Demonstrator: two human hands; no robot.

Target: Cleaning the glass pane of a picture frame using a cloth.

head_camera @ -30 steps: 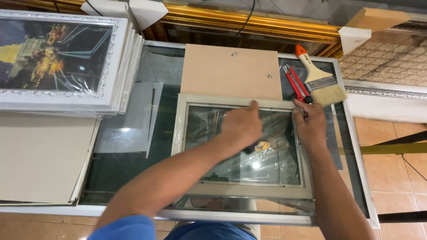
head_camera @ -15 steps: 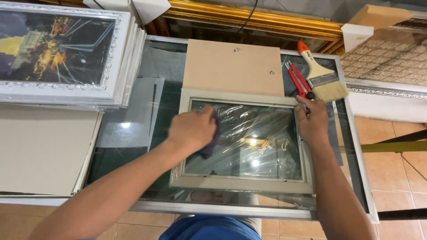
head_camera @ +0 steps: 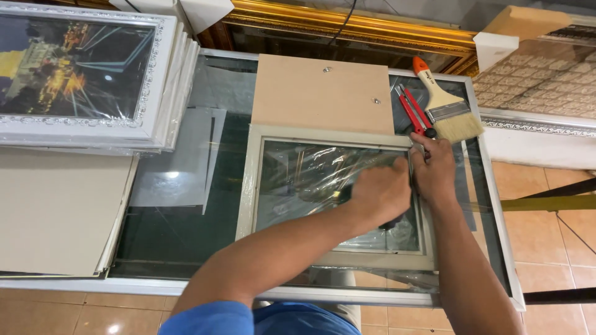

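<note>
Hands meet at the right side of a pale picture frame [head_camera: 251, 180] lying flat on a glass-topped surface [head_camera: 490, 205]. Left hand [head_camera: 380, 192] is curled around a dark cloth, pressing it on the frame's glass; right hand [head_camera: 434, 170] lies flat on the frame's right rail. Just beyond lie a brown backing board [head_camera: 320, 93], red cutter [head_camera: 413, 111] and paintbrush [head_camera: 447, 105]; stacked white frames [head_camera: 158, 93] stand left, above tiled floor.

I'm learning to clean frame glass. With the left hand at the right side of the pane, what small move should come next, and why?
Probably sweep the left hand and its dark cloth back leftward across the glass pane, since it sits at the pane's right side. The right hand steadies the pale frame at its right edge.
</note>
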